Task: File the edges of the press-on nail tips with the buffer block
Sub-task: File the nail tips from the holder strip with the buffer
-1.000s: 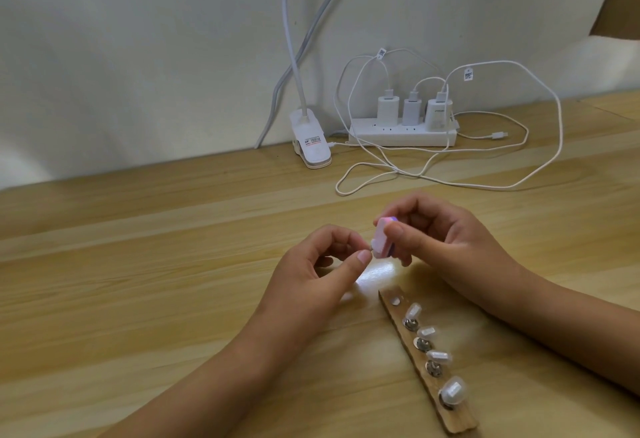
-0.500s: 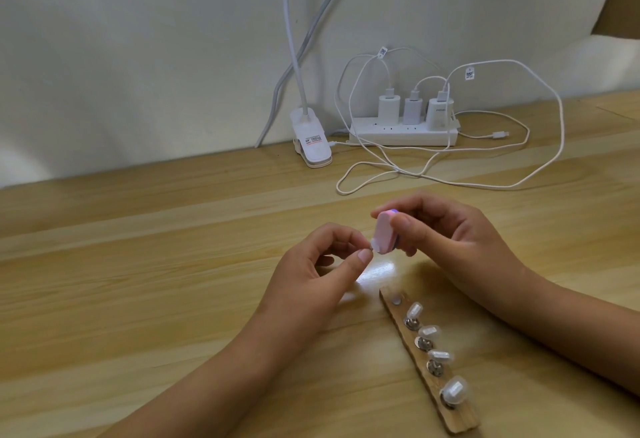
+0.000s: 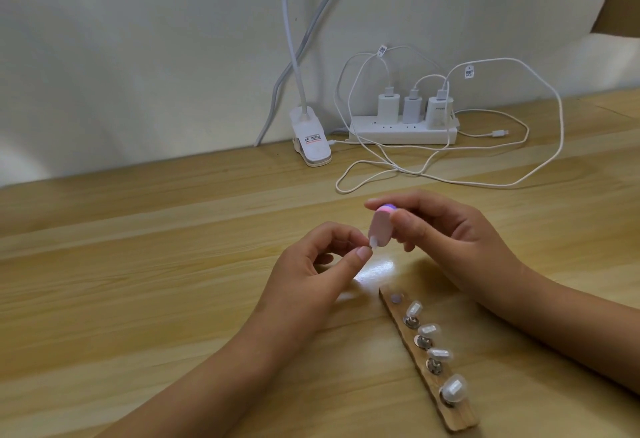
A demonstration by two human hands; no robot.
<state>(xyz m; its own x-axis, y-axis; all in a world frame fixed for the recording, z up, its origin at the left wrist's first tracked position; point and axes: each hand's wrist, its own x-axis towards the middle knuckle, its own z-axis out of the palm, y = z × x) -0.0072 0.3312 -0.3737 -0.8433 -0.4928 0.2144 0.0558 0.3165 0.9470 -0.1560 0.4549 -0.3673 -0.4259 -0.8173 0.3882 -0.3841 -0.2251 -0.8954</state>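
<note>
Both hands are raised just above the table (image 3: 138, 264), close together near its middle. The left hand (image 3: 311, 274) pinches a small clear nail tip (image 3: 373, 241) between thumb and forefinger, with the other fingers curled in behind. The right hand (image 3: 450, 233) grips the pink buffer block (image 3: 381, 228) between thumb and fingers and holds it roughly upright. The block's lower end meets the pinched tip, so the two hands almost touch there.

Just beside the right wrist, on the near side, a wooden strip (image 3: 460, 418) lies flat on the table, running away from me at a slant. Four more clear tips (image 3: 454, 387) sit on metal studs along it. The spot at its far end (image 3: 396, 298), the one nearest the hands, carries no tip.

Well behind the hands, against the wall, lies a white power strip (image 3: 401, 131) with three chargers (image 3: 388, 105) plugged in. Their white cables (image 3: 485, 184) loop loosely over the wood. To the left of that stands a white lamp clip (image 3: 311, 141), whose stalk rises out of sight.
</note>
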